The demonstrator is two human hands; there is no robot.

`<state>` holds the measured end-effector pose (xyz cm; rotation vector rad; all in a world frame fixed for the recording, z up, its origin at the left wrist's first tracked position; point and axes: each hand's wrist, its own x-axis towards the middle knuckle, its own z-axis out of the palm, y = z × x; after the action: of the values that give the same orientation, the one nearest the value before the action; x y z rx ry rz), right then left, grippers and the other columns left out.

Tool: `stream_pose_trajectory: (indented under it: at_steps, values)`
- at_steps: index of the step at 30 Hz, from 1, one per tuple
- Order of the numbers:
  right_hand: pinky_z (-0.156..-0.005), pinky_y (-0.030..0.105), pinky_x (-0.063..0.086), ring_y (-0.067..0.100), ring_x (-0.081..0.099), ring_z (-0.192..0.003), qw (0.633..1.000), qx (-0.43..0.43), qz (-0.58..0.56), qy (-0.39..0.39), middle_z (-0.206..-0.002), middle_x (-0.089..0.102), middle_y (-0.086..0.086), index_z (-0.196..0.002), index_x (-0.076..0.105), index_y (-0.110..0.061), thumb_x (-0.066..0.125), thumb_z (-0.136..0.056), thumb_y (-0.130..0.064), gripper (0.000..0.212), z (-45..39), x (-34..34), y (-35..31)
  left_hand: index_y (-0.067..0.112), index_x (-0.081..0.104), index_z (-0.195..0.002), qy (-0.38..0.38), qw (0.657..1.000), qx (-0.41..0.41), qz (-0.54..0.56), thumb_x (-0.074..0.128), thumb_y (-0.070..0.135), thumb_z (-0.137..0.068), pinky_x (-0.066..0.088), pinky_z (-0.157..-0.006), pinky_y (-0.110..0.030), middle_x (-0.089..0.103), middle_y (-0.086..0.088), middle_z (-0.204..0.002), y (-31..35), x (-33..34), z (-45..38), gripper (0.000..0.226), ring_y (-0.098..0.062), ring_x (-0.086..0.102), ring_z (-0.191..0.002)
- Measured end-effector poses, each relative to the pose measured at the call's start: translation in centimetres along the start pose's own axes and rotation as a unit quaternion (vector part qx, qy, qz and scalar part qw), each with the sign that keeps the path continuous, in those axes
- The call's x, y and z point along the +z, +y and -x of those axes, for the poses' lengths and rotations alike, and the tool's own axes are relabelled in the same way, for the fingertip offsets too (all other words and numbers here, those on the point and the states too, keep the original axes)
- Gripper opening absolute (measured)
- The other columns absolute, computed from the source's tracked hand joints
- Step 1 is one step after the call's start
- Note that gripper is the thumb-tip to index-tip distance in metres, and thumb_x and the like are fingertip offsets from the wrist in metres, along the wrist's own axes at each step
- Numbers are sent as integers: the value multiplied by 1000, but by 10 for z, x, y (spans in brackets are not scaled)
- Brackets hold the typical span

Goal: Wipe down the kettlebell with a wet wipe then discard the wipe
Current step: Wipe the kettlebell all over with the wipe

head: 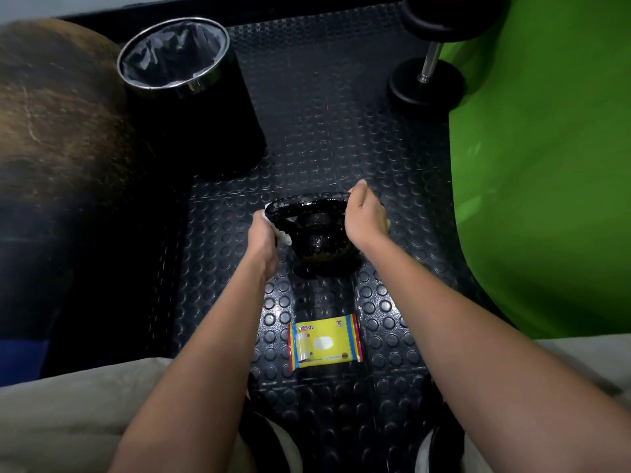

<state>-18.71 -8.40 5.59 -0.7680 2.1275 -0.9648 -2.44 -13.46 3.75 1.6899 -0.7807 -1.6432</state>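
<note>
From the head camera, the left hand [263,238] is curled closed around a crumpled white wet wipe [283,237], pressing it against the left side of the handle of a glossy black cast-iron kettlebell [319,242]. The right hand [365,211] grips the right end of that handle, fingers wrapped over it. The kettlebell stands on a dark rubber floor mat with raised round studs [341,138], between the two forearms; its surface glistens in patches.

Nearer the person, a flat yellow plastic pack of wipes with red and blue edges [325,342] lies on the mat. Beyond the left hand stands a black round bin with a chrome rim and grey liner [177,63]. A black dumbbell with a steel bar [428,68] rests at the far right, beside a bright green curved surface [546,165].
</note>
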Motion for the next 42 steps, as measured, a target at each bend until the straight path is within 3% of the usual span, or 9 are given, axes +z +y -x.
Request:
stream_pose_trajectory:
  at_steps: [4,9,13,18,23,26,30,36,42]
  values:
    - [-118,54,11,31,44,-136,1000,6,10,4,-140,57,2,-135,55,-22,8,-106,-47,61,1,1,0,6,62,-107,37,984,72,-157,28,31,-99,47,-85,-43,68,-8,-106,11,6,7,43,-29,62,-102]
    - [-118,54,10,31,43,-137,1000,11,19,0,-142,55,5,-138,54,-19,7,-107,-45,61,2,-4,-2,10,52,-76,39,858,281,-429,29,17,-101,41,-74,-38,64,-13,-95,32,24,26,34,-32,54,-88]
    - [-118,53,12,32,41,-138,1000,11,29,1,-144,53,6,-141,52,-19,9,-107,-44,60,2,-4,-5,2,58,-96,40,709,358,-607,34,5,-96,44,-89,-45,68,-19,-104,39,45,38,24,-38,62,-93]
    - [-116,53,15,33,42,-137,1000,8,24,1,-144,54,7,-138,53,-18,9,-107,-43,60,0,-5,-3,12,61,-85,78,652,503,-562,35,19,-103,40,-106,-53,66,-8,-85,11,56,47,32,-32,60,-86]
    - [-118,55,12,32,39,-139,999,-6,37,-9,-145,53,5,-140,52,-22,7,-106,-47,62,2,-1,-2,19,55,-99,89,687,533,-485,25,23,-109,23,-121,-44,52,3,-95,-8,24,31,32,-19,49,-97]
    - [-119,56,8,32,37,-141,1000,0,27,-13,-145,53,3,-141,51,-23,6,-105,-48,63,0,1,2,19,50,-95,106,777,491,-379,21,24,-109,32,-113,-43,49,5,-94,-13,14,19,33,-15,45,-94]
    - [-119,54,7,31,38,-141,1000,6,14,-8,-145,52,3,-141,51,-23,7,-106,-48,62,-1,1,2,32,57,-95,114,852,438,-263,20,27,-110,36,-92,-26,54,10,-95,-15,21,16,40,-13,47,-95]
    - [-119,54,11,31,40,-139,1000,5,6,-4,-144,54,3,-139,53,-22,8,-106,-47,61,-1,1,1,18,50,-85,120,961,236,-79,26,33,-104,41,-84,-35,52,8,-87,-11,27,19,34,-11,46,-83]
    - [-119,55,15,33,42,-138,1000,4,-3,3,-142,55,4,-137,54,-22,8,-106,-47,61,0,2,1,14,55,-88,38,998,49,-3,31,36,-102,42,-58,-24,56,-3,-79,2,11,18,35,-14,49,-66]
